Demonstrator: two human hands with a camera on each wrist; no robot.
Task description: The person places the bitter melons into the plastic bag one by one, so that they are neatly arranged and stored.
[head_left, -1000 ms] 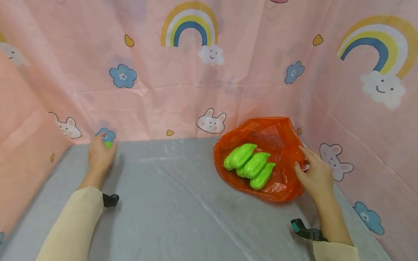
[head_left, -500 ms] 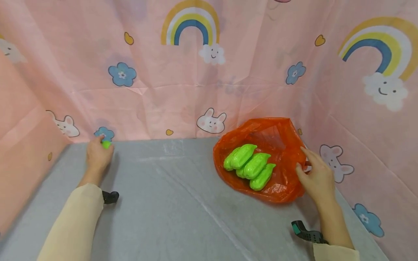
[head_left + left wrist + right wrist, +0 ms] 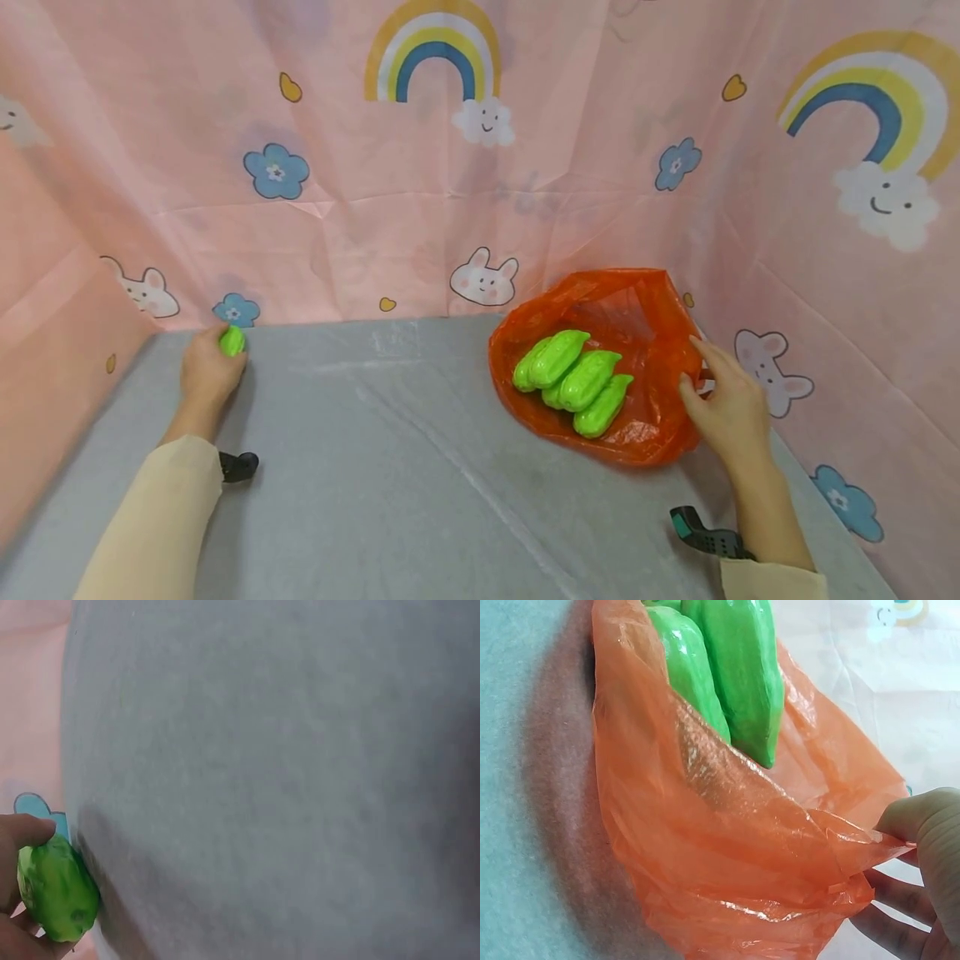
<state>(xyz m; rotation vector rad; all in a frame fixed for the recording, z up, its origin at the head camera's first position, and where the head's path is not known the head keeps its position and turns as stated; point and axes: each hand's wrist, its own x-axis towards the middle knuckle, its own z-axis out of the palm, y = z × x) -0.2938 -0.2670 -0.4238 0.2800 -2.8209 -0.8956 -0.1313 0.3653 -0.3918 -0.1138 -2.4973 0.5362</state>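
Note:
At the far left of the table, my left hand (image 3: 212, 367) grips a bright green, lumpy bitter melon (image 3: 58, 891) between thumb and fingers. The head view shows only one end of it; whether it touches the table I cannot tell. On the right, an orange-red plastic bag (image 3: 652, 392) lies with its mouth spread wide. Several more bitter melons (image 3: 588, 379) are heaped inside, pointed tips towards the upper right. My right hand (image 3: 731, 408) pinches the bag's right edge between thumb and finger, plainly seen in the right wrist view.
A grey tabletop (image 3: 375, 467) stretches between the two hands. Pink printed cloth (image 3: 360, 233) hangs behind it and along both sides, close to the bag. Each wrist wears a black camera mount (image 3: 708, 533).
My left hand, with the bitter melon in its grip, has shifted a little to the left and nearer to me. More of the melon shows. The right hand and bag have stayed put.

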